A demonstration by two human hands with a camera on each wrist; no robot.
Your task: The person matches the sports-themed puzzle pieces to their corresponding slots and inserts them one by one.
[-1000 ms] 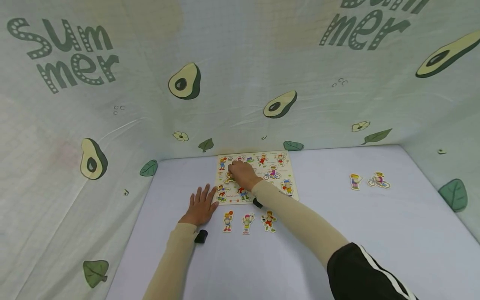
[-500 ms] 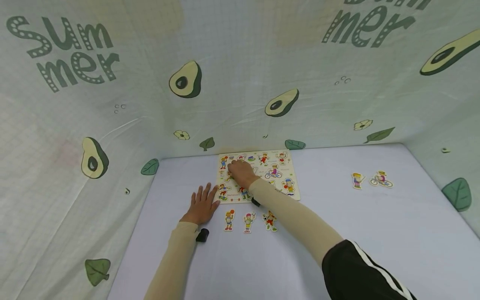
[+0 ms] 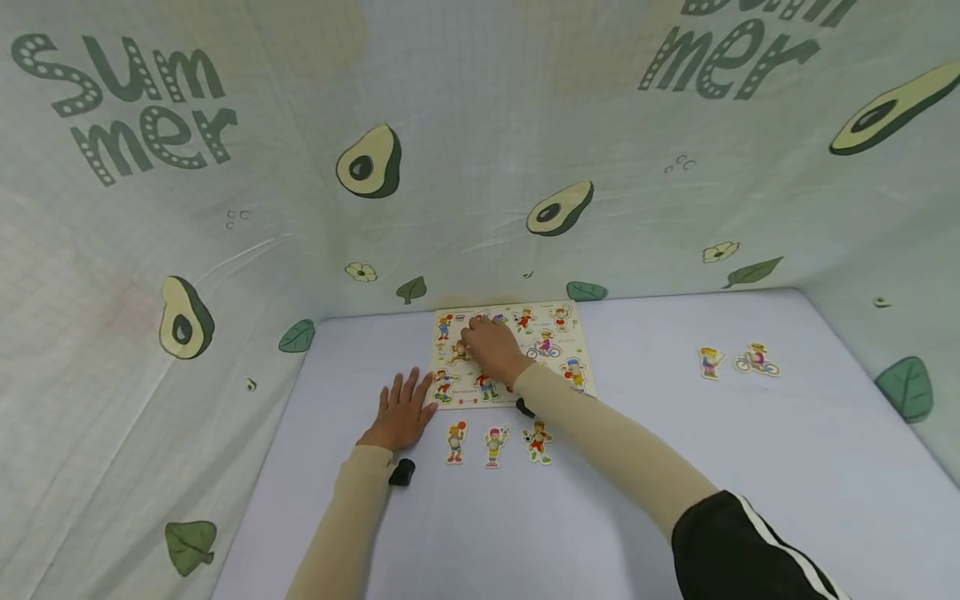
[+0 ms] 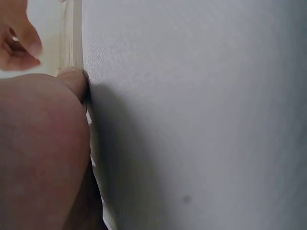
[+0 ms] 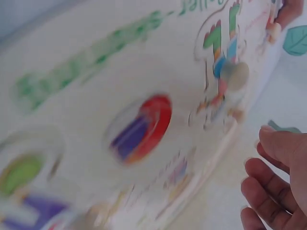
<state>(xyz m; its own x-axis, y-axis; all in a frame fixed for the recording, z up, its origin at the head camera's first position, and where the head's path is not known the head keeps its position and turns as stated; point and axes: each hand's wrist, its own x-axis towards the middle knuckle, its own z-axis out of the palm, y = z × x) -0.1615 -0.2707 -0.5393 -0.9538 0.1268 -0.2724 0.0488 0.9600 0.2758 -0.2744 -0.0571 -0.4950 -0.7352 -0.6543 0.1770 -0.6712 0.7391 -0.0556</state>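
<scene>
A pale puzzle board (image 3: 576,343) with coloured sports figures lies at the back of the table. My left hand (image 3: 401,412) rests flat beside its left edge, fingers spread; in the left wrist view the thumb (image 4: 74,85) lies right at the board's edge. Over the upper left of the board is my right hand (image 3: 497,348), close to a running-figure piece (image 3: 459,352). In the right wrist view its loosely bent fingers (image 5: 268,199) hold nothing. That view also shows a puzzle piece with a pale round knob (image 5: 235,76).
In front of the board lie three loose pieces: a figure with a ball (image 3: 456,442), one with a pink cap (image 3: 492,447) and a soccer player (image 3: 537,442). Further right are a yellow-hatted figure (image 3: 710,363) and a cyclist (image 3: 757,360). A printed curtain (image 3: 465,242) hangs behind the table.
My right hand has let go of the running-figure piece and shifted slightly right, so more of that piece shows. The left hand stays where it was.
</scene>
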